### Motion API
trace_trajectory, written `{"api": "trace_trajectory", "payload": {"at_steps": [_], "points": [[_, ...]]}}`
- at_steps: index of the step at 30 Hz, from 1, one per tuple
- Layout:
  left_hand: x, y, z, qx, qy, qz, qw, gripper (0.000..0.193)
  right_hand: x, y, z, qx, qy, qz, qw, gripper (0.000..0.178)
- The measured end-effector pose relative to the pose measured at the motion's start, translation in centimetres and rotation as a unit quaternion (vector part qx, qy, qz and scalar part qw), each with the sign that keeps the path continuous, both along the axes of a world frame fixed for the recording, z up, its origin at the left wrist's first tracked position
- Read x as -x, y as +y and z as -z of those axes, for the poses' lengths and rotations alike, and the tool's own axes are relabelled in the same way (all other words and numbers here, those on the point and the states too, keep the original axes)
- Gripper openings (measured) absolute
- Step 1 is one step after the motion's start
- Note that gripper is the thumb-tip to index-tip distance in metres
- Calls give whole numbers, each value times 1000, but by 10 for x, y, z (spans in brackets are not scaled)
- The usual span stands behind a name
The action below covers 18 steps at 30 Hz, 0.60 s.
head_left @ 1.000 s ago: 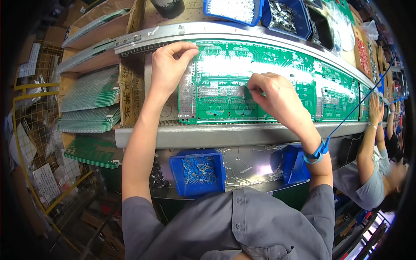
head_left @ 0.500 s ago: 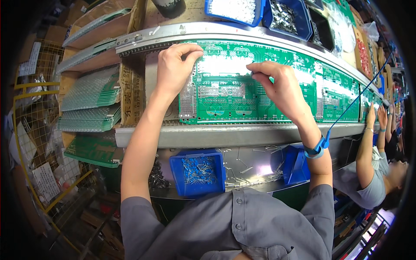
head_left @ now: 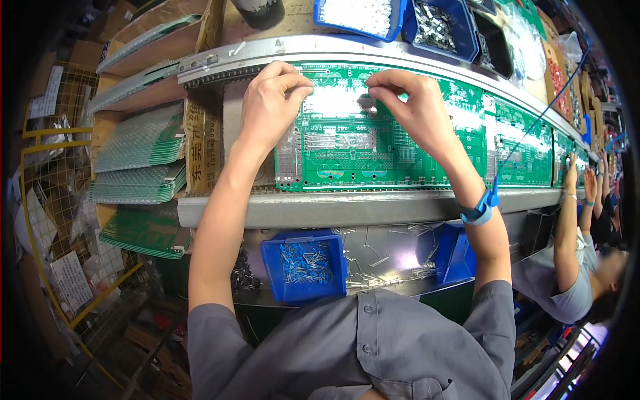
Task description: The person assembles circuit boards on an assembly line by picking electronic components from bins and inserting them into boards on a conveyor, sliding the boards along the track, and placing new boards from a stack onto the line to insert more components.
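Observation:
A green circuit board [head_left: 347, 160] lies flat between two metal rails in front of me, with bright glare across its upper part. My left hand [head_left: 272, 103] is at the board's left edge, thumb and forefinger pinched together near the upper left corner. Over the board's upper middle, my right hand [head_left: 410, 100] pinches with thumb and forefinger close to the surface. Whatever either pinch holds is too small or hidden to make out. A blue wrist strap [head_left: 481, 208] with a cord circles my right wrist.
Nearer me, a blue bin [head_left: 304, 267] holds blue parts with long leads. Past the far rail [head_left: 267, 48] stand bins of white parts [head_left: 360, 15] and metallic parts [head_left: 437, 28]. More boards [head_left: 140, 140] are stacked in a cardboard rack at left. A co-worker [head_left: 560, 267] works farther right.
My right hand has moved left and slightly away from me over the board. My left hand has shifted only a little. The wrist strap's cord has swung left.

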<state>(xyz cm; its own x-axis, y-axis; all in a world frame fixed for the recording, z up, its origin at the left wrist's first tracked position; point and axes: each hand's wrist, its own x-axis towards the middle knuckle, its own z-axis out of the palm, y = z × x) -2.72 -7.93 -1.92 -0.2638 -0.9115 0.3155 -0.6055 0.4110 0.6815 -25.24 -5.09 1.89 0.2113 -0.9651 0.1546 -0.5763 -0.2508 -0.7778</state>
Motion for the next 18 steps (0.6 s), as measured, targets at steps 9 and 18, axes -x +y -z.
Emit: {"api": "trace_trajectory", "payload": {"at_steps": [9, 18], "points": [[-1, 1, -2, -5, -6, 0, 1000, 15, -12, -20, 15, -10, 3, 3, 1000, 15], [-2, 0, 0, 5, 9, 5, 1000, 16, -12, -21, 14, -46, -8, 4, 999, 14]]}}
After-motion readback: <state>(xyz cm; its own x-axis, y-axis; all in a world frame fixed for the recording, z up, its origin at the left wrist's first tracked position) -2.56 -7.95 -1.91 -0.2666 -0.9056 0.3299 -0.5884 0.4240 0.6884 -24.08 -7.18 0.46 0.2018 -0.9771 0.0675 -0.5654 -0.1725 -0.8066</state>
